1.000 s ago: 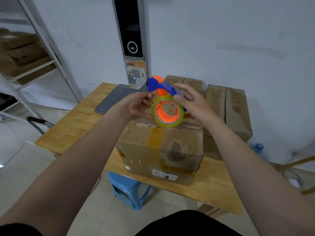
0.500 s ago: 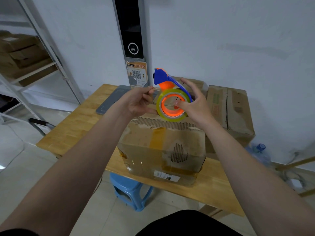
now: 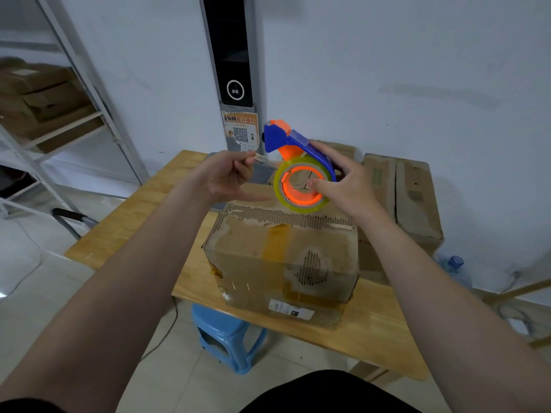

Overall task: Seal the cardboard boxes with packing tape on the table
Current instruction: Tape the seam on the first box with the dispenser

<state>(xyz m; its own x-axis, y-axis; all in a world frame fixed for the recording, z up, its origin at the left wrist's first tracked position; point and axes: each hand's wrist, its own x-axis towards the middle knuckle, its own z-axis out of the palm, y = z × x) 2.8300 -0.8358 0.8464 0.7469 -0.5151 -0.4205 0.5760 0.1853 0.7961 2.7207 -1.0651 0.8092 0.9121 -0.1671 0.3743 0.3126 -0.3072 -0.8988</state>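
A worn cardboard box (image 3: 283, 260) with old tape down its front stands on the wooden table (image 3: 375, 335). Above its far top edge my right hand (image 3: 343, 181) grips a blue and orange tape dispenser (image 3: 293, 162) loaded with a clear tape roll, thumb inside the orange core. My left hand (image 3: 226, 174) pinches the free tape end (image 3: 265, 160), a short clear strip stretched from the roll. A second cardboard box (image 3: 408, 201) stands behind to the right.
A blue plastic stool (image 3: 226, 338) sits under the table's front edge. A grey flat pad (image 3: 262, 174) lies at the table's back, below a wall-mounted black panel (image 3: 231, 52). Metal shelving (image 3: 59, 120) with boxes stands left. A water bottle (image 3: 453, 263) is on the floor right.
Both hands have raised the dispenser slightly. My left hand has moved left from the roll, drawing out a short strip of tape.
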